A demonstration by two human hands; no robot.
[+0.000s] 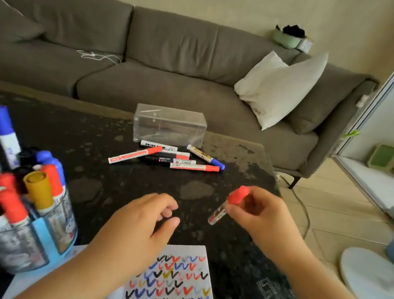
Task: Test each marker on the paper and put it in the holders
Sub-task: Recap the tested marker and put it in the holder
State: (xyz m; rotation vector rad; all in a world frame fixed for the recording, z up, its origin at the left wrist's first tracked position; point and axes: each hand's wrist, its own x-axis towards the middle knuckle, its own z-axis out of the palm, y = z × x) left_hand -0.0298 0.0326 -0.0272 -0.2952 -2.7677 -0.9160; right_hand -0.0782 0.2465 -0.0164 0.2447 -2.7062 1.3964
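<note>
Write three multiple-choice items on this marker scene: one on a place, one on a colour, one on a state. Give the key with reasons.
1. The clear box stands where?
A. behind the loose markers
B. on the paper
C. on the sofa

2. The cap of the marker in the right hand is:
A. blue
B. yellow
C. red

3. The left hand is:
A. gripping a marker
B. holding nothing
C. pressing the paper

Key: 1 A, the pile lies just before it; 2 C, the cap shows red; 3 B, its fingers hang loosely curled above the table.

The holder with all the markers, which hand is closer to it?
Left. The left hand hovers just right of the holder; the right hand, pinching a red marker, is farther right.
</note>
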